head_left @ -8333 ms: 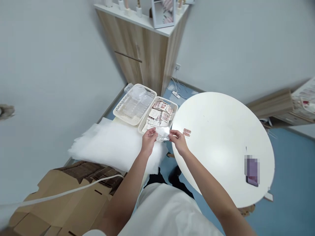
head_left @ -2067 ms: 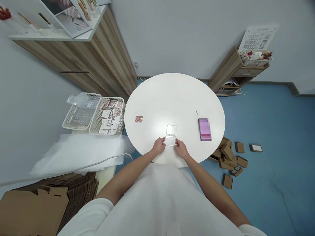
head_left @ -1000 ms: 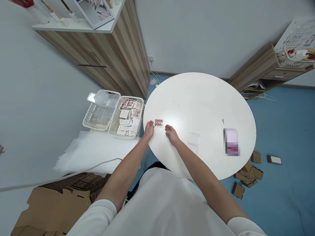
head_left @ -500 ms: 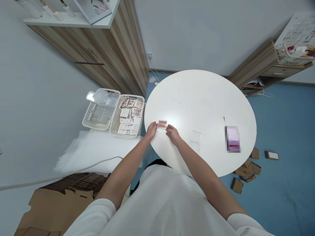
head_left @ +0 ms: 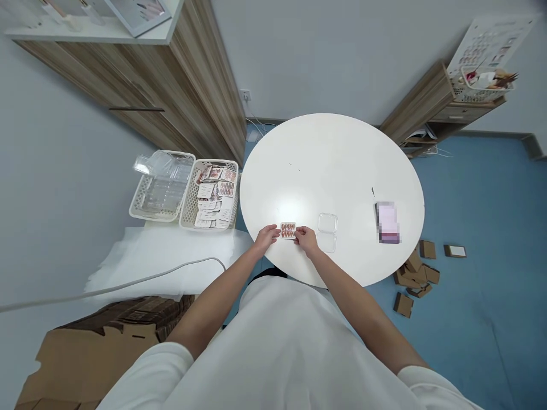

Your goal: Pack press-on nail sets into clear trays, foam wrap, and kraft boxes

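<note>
Two hands on one small rectangular nail card (head_left: 288, 230): left hand (head_left: 267, 236) pinches its left end, right hand (head_left: 306, 239) its right end, fingers closed on it. Card is flat, with rows of glossy red oval tips, too small to count. It's at the near edge of the round, smooth white table (head_left: 333, 154). One clear plastic clamshell case (head_left: 327, 232) lies open just right of the right hand. One phone (head_left: 387, 222) near the right edge. Two cream perforated baskets (head_left: 139, 196) sit off the left edge.
</note>
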`<state>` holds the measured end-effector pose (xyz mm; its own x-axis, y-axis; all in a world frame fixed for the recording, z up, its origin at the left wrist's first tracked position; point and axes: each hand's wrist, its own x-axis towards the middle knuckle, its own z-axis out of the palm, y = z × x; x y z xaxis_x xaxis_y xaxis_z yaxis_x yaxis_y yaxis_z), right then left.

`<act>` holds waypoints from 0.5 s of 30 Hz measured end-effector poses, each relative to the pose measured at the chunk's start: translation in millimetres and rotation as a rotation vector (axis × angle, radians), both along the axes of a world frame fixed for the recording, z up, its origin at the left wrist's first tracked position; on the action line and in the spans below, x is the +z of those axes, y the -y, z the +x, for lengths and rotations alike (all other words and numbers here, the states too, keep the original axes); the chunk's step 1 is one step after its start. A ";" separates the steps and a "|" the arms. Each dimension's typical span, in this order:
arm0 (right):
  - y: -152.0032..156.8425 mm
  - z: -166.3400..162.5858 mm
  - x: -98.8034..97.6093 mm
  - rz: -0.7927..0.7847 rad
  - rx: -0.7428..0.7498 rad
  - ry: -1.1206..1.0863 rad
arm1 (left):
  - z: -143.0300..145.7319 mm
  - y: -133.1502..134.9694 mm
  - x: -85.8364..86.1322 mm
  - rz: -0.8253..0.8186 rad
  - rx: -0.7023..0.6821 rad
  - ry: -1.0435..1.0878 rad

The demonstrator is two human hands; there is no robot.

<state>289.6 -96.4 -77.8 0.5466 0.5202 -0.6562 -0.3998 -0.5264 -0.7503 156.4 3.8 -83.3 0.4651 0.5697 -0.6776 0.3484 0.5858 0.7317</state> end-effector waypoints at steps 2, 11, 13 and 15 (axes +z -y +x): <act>5.6 0.3 1.7 0.026 -0.006 -0.022 | -0.1 5.2 -0.3 0.068 -0.007 -0.042; 30.1 6.7 24.1 0.135 0.022 -0.001 | 5.8 30.0 12.3 0.274 -0.078 -0.022; 38.7 10.0 28.2 0.131 0.043 0.065 | 8.2 36.4 14.8 0.314 -0.087 -0.007; 49.8 14.9 31.5 0.133 0.071 0.154 | 12.1 43.7 16.9 0.339 -0.106 0.011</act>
<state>304.5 -146.2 -46.2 0.5938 0.6375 -0.4910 -0.2409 -0.4414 -0.8644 168.6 -39.9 -66.4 0.5402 0.7093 -0.4529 0.3851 0.2701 0.8824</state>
